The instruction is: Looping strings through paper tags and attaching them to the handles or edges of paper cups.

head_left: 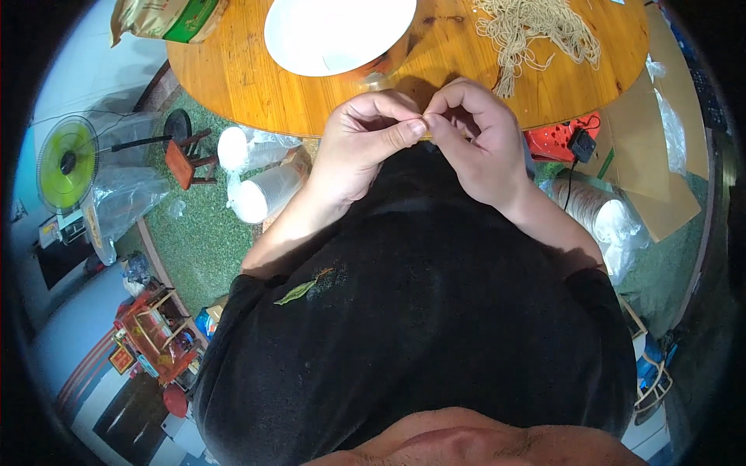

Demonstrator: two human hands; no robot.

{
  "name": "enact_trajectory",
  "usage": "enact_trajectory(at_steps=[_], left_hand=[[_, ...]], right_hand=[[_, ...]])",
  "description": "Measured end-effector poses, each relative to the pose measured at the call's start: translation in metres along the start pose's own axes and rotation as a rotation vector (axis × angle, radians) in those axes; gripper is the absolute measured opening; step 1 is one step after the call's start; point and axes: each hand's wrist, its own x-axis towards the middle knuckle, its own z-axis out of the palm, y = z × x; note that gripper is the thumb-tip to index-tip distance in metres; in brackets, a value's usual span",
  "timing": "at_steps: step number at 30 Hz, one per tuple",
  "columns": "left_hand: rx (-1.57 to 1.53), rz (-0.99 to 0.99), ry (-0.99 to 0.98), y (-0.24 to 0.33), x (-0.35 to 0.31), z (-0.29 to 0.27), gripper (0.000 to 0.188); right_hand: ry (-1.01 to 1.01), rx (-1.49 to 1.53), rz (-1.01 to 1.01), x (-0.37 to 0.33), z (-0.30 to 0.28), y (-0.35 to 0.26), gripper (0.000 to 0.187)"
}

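Just off the near edge of the round wooden table [233, 78], my left hand [365, 140] and my right hand [482, 136] meet at the fingertips. Both are closed in a pinch, thumbs against index fingers. Whatever lies between the tips is too small to make out. Beyond the left hand stands a wide white bowl or plate [334, 35], its surface washed out by glare. To the right of it, a loose tangle of beige string [540, 35] spreads over the tabletop, with a few strands trailing toward the near edge.
A gold and green bag [167, 17] sits at the table's far left. Stacked white containers in plastic [264, 194] stand on the floor at left, near a small stool [183, 163] and a green fan [68, 161]. Cardboard [653, 155] and another wrapped stack [602, 213] are at right.
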Motion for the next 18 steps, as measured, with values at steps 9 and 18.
enact_trajectory(at_steps=[9,18], left_hand=[[1.154,0.733,-0.022,0.087,0.040,-0.013,0.013],[1.400,0.226,-0.184,0.118,0.061,0.029,0.015]], right_hand=[[0.373,-0.096,-0.277,0.037,0.008,0.031,0.007],[0.402,-0.119,-0.275,0.046,0.027,0.051,0.006]])
